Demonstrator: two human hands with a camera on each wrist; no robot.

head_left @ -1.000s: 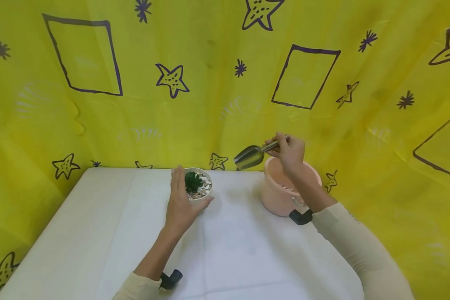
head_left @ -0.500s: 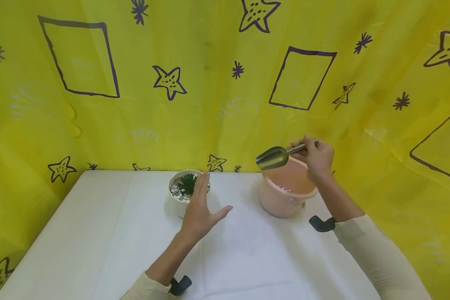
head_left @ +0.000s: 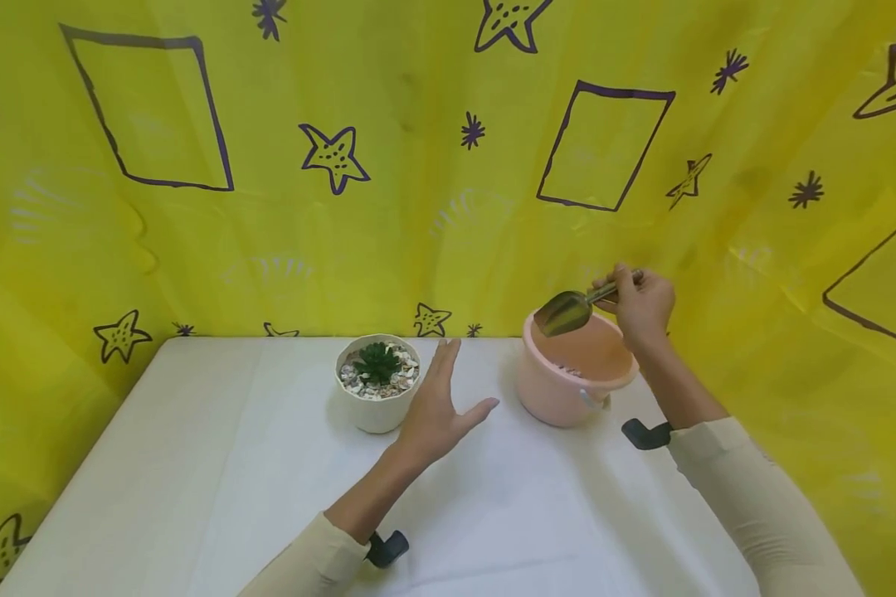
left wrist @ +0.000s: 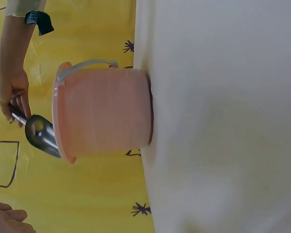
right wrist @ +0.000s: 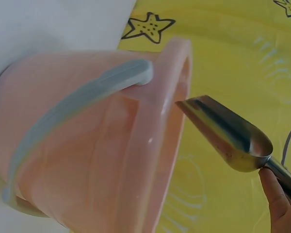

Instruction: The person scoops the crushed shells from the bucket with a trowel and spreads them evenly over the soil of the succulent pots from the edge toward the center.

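In the head view my right hand [head_left: 645, 308] grips the handle of a metal scoop [head_left: 565, 313], held over the pink bucket [head_left: 556, 398]. The scoop's tip points left and down, close over the rim in the right wrist view. Pale bits show low inside the bucket. My left hand [head_left: 435, 414] is in the air between the bucket and a white pot [head_left: 376, 412], fingers straight and thumb spread, with nothing held. A green succulent [head_left: 377, 362] stands among pale pebbles in that pot. Only parts of the left fingers [left wrist: 9, 218] appear in the left wrist view.
A white cloth [head_left: 194, 464] covers the table. Right behind its far edge hangs a yellow curtain [head_left: 388, 249] with dark stars and frames drawn on it. The bucket's grey handle [right wrist: 72, 109] hangs down its side.
My left hand has moved right, away from the potted succulent, which now shows in full. The right hand has carried the scoop right, from beside the bucket to over its opening.
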